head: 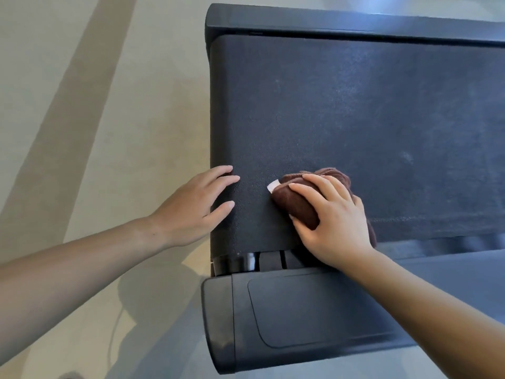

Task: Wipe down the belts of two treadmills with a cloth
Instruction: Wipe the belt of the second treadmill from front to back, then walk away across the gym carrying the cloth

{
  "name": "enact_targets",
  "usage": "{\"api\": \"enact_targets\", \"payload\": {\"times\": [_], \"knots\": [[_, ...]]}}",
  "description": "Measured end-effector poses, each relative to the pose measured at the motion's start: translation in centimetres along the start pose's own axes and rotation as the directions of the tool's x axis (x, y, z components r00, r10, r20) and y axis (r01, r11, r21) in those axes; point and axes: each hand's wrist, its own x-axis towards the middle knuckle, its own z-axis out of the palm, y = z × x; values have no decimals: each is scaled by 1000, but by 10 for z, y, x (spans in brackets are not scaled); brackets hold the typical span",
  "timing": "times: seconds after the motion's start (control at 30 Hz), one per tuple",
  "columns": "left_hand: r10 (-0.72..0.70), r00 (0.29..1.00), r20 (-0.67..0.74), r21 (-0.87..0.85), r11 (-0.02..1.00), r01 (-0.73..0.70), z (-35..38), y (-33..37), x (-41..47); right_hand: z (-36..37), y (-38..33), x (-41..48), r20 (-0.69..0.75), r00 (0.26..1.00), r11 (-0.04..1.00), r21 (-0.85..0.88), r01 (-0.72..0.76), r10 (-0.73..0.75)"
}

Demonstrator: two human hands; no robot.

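A dark textured treadmill belt (355,119) fills the upper right of the head view, with pale dusty smudges on it. A bunched brown cloth (293,199) with a small white tag lies on the belt near its end. My right hand (332,217) presses down on the cloth and grips it. My left hand (195,206) rests flat at the belt's end edge, fingers spread, holding nothing.
The treadmill's dark plastic side rail (314,310) runs along the near side, and another rail (328,23) along the far side. The rear roller (235,262) shows in a gap. Pale floor (95,119) with long shadows lies to the left.
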Motion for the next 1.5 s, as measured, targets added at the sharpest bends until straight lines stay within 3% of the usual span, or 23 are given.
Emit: {"api": "enact_targets", "payload": {"times": [0.17,0.37,0.5,0.63,0.87,1.03,1.2,1.5], "knots": [[-69,997,39,53,996,67,-9,-13,-18,5,-19,23,21,999,999,18,34,-34],[-347,933,96,167,930,329,-51,-43,-61,9,-103,68,374,920,993,24,117,-118],[-528,848,49,47,849,526,-96,-34,-102,-5,-172,72,493,855,986,53,155,-161],[-587,804,94,13,808,589,-147,-2,-145,-46,-231,67,550,815,983,92,157,-181],[-729,680,75,-256,645,720,-274,98,-228,-181,-334,63,665,732,982,184,37,-152],[-820,572,22,-411,514,753,-385,185,-303,-308,-428,55,711,670,969,241,50,-211],[-911,410,-38,-534,365,763,-482,251,-387,-409,-529,43,730,603,937,338,90,-322],[-971,109,-212,-640,223,736,-590,295,-567,-481,-726,-1,657,422,781,513,357,-625]]}}
